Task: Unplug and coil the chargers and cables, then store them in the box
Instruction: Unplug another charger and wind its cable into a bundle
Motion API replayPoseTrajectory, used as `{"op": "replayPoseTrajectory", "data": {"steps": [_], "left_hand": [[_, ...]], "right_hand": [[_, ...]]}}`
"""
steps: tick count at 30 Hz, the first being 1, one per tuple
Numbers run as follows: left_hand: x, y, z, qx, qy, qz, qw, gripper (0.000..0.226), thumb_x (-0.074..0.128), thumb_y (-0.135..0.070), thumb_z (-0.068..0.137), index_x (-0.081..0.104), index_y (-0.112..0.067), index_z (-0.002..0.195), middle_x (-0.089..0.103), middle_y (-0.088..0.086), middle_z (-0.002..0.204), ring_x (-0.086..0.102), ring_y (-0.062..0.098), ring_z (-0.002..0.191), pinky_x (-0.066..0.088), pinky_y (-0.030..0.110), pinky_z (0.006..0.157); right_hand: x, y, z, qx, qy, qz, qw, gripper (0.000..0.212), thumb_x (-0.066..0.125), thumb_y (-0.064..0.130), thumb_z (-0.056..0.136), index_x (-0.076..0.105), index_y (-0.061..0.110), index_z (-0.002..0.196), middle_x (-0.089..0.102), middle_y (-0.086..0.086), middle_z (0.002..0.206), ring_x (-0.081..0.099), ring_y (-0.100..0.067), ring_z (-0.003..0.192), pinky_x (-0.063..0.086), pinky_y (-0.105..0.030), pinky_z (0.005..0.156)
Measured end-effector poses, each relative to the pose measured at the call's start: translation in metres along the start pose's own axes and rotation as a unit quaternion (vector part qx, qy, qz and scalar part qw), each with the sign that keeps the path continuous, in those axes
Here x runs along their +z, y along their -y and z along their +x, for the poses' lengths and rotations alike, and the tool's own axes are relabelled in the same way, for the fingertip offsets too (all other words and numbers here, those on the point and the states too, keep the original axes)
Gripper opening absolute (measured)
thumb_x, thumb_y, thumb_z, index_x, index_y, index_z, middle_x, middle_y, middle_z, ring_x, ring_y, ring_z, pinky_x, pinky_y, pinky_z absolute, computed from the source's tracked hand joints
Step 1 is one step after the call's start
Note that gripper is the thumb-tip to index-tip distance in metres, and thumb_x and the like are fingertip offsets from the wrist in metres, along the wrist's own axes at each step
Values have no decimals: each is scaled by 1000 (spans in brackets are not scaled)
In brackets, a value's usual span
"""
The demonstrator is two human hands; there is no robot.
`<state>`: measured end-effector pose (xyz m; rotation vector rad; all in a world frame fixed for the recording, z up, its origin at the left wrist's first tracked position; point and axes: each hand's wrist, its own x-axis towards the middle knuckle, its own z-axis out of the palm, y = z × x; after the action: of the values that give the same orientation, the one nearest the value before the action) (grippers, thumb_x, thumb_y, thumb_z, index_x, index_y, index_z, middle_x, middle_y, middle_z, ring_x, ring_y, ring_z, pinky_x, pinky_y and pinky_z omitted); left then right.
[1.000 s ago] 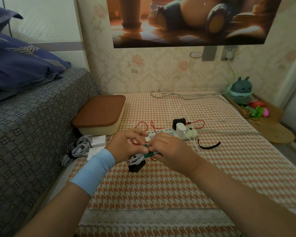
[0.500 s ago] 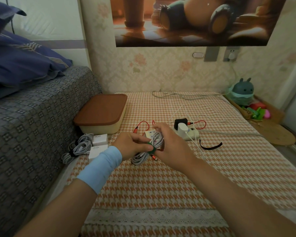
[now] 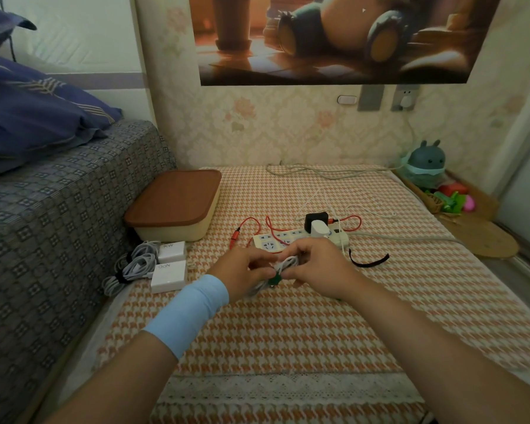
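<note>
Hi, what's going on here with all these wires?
A person is tidying chargers on a patterned cloth. The left hand and right hand hold a coiled white cable and work a green tie around it. Two white chargers with bundled cables lie beside the closed box. A black charger and a white plug sit in the power strip.

Your left hand and right hand are holding a coiled cable between them over the counter. The power strip is lying just beyond them. The box is sitting farther back, leftward. Two chargers are lying left of your left hand, and a strap is lying right of your right hand.
</note>
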<state>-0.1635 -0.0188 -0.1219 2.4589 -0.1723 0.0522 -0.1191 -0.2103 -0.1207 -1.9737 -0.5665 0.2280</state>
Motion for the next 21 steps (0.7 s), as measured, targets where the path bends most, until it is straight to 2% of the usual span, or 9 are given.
{"op": "replayPoseTrajectory", "data": {"steps": [1,3,7,9,11,14,16,19,21], "left_hand": [[1,2,1,2,-5,61,998,26,60,-33,94,70,-31,118,71,-7,108,58,12,99,46,37,94],[1,3,0,-12,-14,155,988,26,53,-42,96,70,-38,115,70,-9,107,54,17,103,37,39,95],[-2,0,-1,-35,-21,52,998,26,52,-33,99,75,-24,98,71,4,87,60,19,79,47,33,73],[-1,0,1,-26,-48,18,998,31,51,-28,100,69,-24,74,64,5,69,52,16,63,38,30,60],[1,-1,5,-24,-82,-21,996,38,52,-27,99,61,-26,62,57,4,58,46,13,56,34,26,56],[4,-1,7,-33,-118,-60,991,35,56,-29,97,73,-13,72,66,9,64,52,14,58,38,26,56],[6,-2,6,-36,-138,-62,988,26,58,-31,96,79,-17,88,73,0,74,61,11,65,45,25,61],[5,-4,4,-33,-137,-66,988,21,61,-31,94,78,-20,99,75,-7,87,67,7,78,50,21,69],[2,-2,4,-31,-113,-82,990,20,62,-29,94,79,-19,97,74,-7,81,67,7,73,49,19,68]], "right_hand": [[1,0,1,6,-3,11,1000,17,81,2,81,75,11,94,73,-6,86,72,-17,71,63,-36,64],[3,0,2,17,2,27,999,17,81,1,81,75,10,94,74,-7,88,73,-20,75,64,-41,65],[11,2,4,48,-19,98,994,33,77,3,86,66,11,116,70,-9,106,75,-24,82,63,-42,65],[13,5,3,86,-33,162,982,42,76,8,88,58,13,126,68,-9,111,75,-26,82,62,-40,63],[12,9,1,124,-18,190,974,36,77,16,89,64,10,122,73,-11,106,75,-27,82,63,-40,66],[10,10,-2,130,11,184,974,19,77,18,89,75,5,104,77,-11,93,74,-24,81,63,-39,70],[12,9,-2,128,-9,176,976,16,76,16,90,76,2,97,77,-14,90,75,-28,84,64,-42,72],[17,7,0,139,-30,172,975,15,74,16,91,77,3,97,76,-14,92,74,-28,89,64,-42,71],[19,8,1,143,-23,159,977,16,72,16,93,76,2,98,76,-16,94,74,-24,84,63,-39,68]]}}
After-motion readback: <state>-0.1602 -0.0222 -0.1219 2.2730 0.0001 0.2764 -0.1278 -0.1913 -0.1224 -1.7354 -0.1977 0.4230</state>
